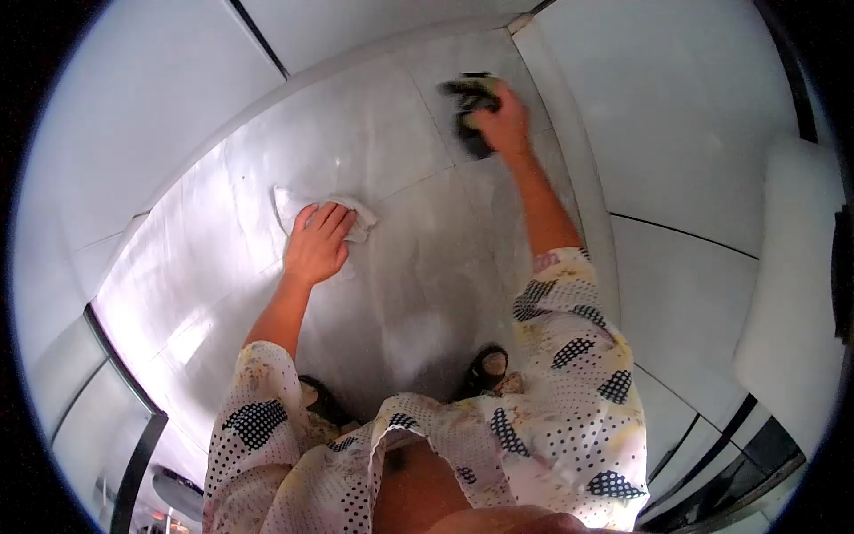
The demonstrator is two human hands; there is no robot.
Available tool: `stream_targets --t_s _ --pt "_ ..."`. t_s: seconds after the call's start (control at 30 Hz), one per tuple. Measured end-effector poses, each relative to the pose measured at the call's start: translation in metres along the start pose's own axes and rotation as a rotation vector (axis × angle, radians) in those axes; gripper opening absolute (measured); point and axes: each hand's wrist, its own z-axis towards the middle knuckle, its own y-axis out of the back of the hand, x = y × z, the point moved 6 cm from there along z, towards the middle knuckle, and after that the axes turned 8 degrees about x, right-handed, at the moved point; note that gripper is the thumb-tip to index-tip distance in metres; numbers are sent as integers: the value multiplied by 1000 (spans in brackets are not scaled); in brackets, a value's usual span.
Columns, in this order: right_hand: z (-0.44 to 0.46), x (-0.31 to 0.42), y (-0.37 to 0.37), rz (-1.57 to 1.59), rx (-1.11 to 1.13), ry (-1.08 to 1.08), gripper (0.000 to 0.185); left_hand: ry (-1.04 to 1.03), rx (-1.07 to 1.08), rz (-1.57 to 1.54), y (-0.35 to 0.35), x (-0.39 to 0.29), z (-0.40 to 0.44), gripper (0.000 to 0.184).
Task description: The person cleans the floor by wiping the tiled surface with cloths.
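Observation:
My left hand [316, 245] lies on a crumpled white cloth [286, 203] on the grey tiled floor [400, 240], its fingers pressed onto the fabric. Farther forward and to the right, my right hand [505, 120] is closed round a dark cloth-like bundle [476, 138] with some pale green in it. Motion blurs this bundle, so its exact shape is unclear. It is over the floor near the right wall; whether it touches the tiles cannot be told.
Pale cabinet or wall panels [676, 116] curve round the floor, with a raised edge [569, 116] at their foot. My feet in black sandals [485, 369] show below. A dark-framed glass panel [133, 427] stands at lower left.

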Motion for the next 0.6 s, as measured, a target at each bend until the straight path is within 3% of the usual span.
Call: stream_targets --t_s 0.03,0.1,0.2,0.3,0.43,0.6 --pt "-1 -40 17 -215 -58 -77 54 7 13 12 2 -1 2 49" --pt "-15 -127 34 -522 -7 -31 57 12 8 7 3 -3 -2 50" --pt "-61 -143 32 -636 -85 -151 60 -16 -22 -7 2 0 -1 53" --pt "-105 -122 1 -646 -54 -55 63 -8 2 25 -3 -1 0 53" --pt "-165 -34 -72 -433 240 123 69 -5 -18 40 -2 -1 -1 53" --pt "-258 48 -145 -272 484 368 58 104 -3 79 -7 9 -3 53"
